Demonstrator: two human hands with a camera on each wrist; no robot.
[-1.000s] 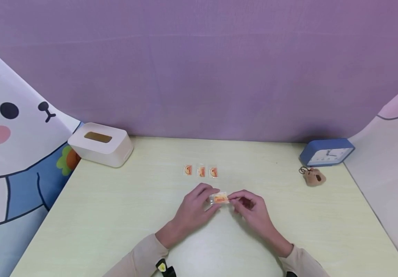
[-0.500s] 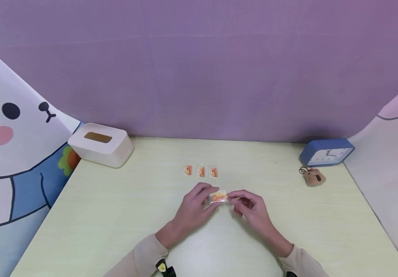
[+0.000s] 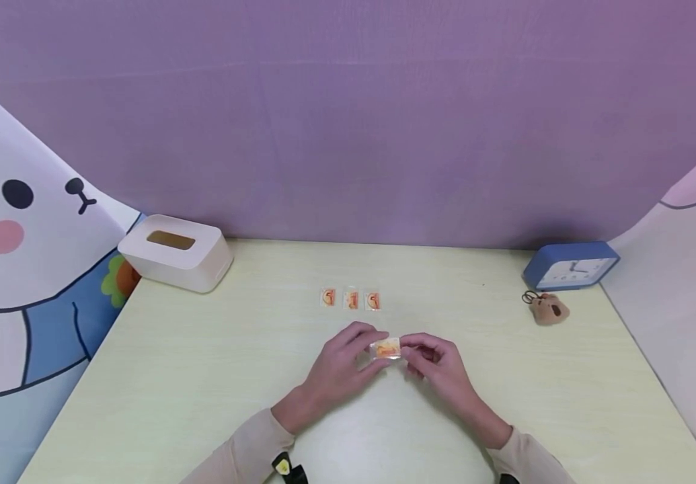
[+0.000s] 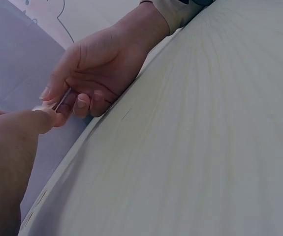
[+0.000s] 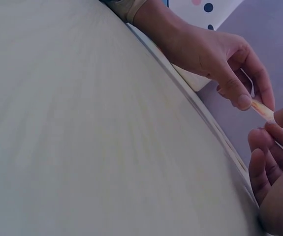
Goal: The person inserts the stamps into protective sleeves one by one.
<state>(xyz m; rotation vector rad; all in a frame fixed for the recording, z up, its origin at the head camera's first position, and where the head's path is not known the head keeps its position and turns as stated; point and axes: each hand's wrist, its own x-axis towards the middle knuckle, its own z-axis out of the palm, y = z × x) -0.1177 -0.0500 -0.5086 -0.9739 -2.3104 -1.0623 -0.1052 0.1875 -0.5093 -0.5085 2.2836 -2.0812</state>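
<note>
In the head view a small clear plastic packet [image 3: 387, 348] with an orange and white print is held up between both hands. My left hand [image 3: 346, 359] grips its left side between thumb and fingers. My right hand [image 3: 441, 366] pinches the right end with thumb and forefinger, its other fingers curled in. The right wrist view shows the packet [image 5: 263, 110] nearly edge-on, stretching from one hand to the other. Beyond the hands, similar small packets lie flat in a row: a left one [image 3: 328, 297], a middle one [image 3: 351, 300] and a right one [image 3: 373, 300].
A white tissue box [image 3: 181, 252] stands at the table's back left. At the back right are a blue clock [image 3: 571, 266] and a small brown plush keyring [image 3: 549, 310]. Purple cloth [image 3: 348, 134] hangs behind the pale table [image 3: 233, 376].
Both hands keep their hold on the packet. Over the last half second it has shifted slightly right and toward the person, and its printed face tilts a little differently. The row of packets stays put.
</note>
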